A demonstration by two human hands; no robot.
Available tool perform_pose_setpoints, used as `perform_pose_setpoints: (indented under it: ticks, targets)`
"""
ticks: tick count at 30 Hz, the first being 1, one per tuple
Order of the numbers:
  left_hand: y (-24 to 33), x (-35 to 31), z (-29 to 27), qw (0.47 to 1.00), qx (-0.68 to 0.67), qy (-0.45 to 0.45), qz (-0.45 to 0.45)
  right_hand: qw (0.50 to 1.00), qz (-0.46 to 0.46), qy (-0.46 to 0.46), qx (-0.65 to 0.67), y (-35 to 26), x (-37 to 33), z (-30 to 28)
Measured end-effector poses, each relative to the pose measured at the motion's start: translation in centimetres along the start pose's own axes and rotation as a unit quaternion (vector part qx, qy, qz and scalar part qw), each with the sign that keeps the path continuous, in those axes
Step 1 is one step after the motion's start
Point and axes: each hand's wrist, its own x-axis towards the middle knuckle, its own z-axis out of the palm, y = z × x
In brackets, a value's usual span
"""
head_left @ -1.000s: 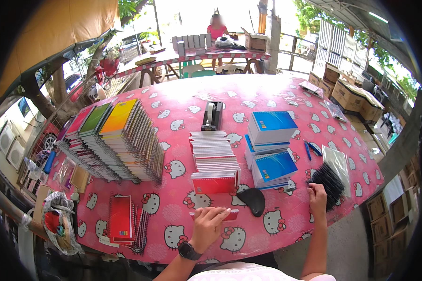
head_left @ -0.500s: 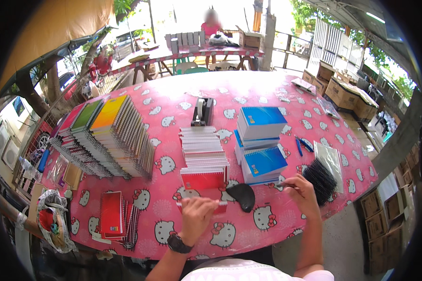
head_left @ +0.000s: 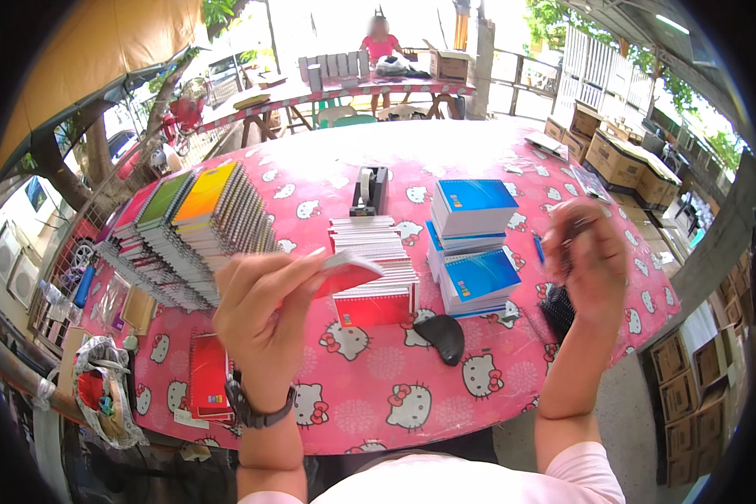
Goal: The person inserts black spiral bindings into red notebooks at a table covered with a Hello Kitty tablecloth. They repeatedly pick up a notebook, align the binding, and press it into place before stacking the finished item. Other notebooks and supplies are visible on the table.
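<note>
Booklet handling, I'd say: mid-height in frame, left grip (head_left: 267, 304) pinches red booklet (head_left: 347, 277), right grip (head_left: 595, 262) clasps blurred dark item (head_left: 574, 231); next wants steadiness.

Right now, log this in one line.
left hand: raised, holding red-covered paper booklet; right hand: holding blurred dark item; black tape dispenser: untouched

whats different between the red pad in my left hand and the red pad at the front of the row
The held red pad is up in the grip of the left hand; the front red pad rests on the table.
The held pad is partly covered by fingers; the front pad shows most of its red cover.
The held pad is tilted; the front pad sits lined up with the row.
Both show red.
</note>
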Motion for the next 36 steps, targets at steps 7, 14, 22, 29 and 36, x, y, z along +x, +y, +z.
perform_pose_setpoints:
  ticks: [7, 14, 22, 29, 36]
  targets:
    - [-2.4, -9.5, 3.5, 0.984, 0.012, -0.155, -0.092, 0.959, 0.244, -0.141, 0.037, 8.8, -6.0, 4.2]
    - [-4.1, -16.2, 7.0, 0.951, 0.011, -0.273, -0.144, 0.958, 0.171, -0.198, -0.118, 13.3, -9.3, 6.4]
    - [-3.3, -11.0, 4.9, 0.974, -0.008, -0.216, -0.063, 0.961, 0.248, -0.122, -0.013, 11.5, -8.3, 5.1]
    - [-1.0, -2.4, 3.8, 0.987, 0.006, -0.157, 0.045, 0.989, 0.082, -0.095, 0.082, 5.9, -2.1, 3.8]
    - [-2.6, -9.5, 5.1, 0.972, -0.031, -0.219, -0.082, 0.969, 0.155, -0.153, -0.114, 10.4, -6.0, 6.2]
